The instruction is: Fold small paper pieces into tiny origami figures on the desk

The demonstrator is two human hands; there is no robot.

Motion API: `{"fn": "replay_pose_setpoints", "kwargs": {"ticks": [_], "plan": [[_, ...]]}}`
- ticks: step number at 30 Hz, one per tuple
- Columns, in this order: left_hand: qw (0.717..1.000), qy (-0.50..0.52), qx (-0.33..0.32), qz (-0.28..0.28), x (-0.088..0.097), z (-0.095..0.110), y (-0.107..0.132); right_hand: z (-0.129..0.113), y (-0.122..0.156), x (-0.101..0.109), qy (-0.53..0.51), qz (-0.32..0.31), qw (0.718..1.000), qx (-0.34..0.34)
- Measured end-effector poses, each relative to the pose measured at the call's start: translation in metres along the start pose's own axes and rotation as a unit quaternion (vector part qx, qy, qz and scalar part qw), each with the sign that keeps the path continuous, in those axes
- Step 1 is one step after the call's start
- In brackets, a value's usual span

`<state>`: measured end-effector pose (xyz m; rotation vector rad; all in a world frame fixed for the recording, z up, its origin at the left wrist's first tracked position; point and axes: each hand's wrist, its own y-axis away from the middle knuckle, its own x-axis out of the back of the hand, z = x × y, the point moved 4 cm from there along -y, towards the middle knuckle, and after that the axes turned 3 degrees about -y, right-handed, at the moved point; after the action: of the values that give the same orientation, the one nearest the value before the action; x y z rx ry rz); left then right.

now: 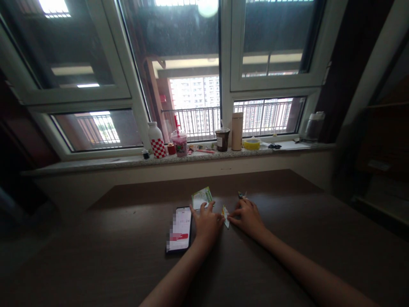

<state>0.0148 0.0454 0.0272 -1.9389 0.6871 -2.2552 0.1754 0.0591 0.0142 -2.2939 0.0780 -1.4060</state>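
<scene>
A small folded piece of paper (226, 217), white with some yellow and green, stands out against the dark table between my hands. My left hand (207, 221) has its thumb side closed on the paper's left edge, while its outer fingers spread toward a green-and-white card (202, 198). From the other side, my right hand (249, 216) pinches the paper's right edge with thumb and forefinger; its other fingers are curled. Just beyond the right knuckles lies a small multicoloured object (242, 195), partly hidden and too small to name. A phone with a lit screen (179, 228) lies left of my left wrist.
The brown table (111, 238) reaches toward a stone windowsill (128, 161). On the sill stand a checkered bottle (157, 143), a pink drink cup (179, 144), a dark drink cup (222, 140), a tan flask (237, 132), yellow tape (252, 145) and black scissors (275, 146).
</scene>
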Motion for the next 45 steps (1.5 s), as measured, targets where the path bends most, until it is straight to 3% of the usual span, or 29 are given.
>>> {"fn": "replay_pose_setpoints", "kwargs": {"ticks": [18, 28, 37, 45], "plan": [[0.996, 0.091, 0.014, -0.014, -0.007, -0.009, -0.002, -0.01, 0.009, 0.001, 0.005, 0.025, 0.999, 0.027], [0.995, 0.102, 0.02, 0.014, -0.007, -0.008, 0.0, 0.003, 0.004, -0.006, -0.022, -0.011, 1.0, 0.001], [0.996, 0.038, -0.015, -0.076, -0.026, -0.005, 0.001, 0.0, 0.004, -0.005, -0.011, 0.001, 1.0, 0.019], [0.995, 0.006, -0.008, -0.097, -0.025, -0.007, 0.0, -0.001, 0.004, -0.003, -0.008, -0.01, 1.0, 0.006]]}}
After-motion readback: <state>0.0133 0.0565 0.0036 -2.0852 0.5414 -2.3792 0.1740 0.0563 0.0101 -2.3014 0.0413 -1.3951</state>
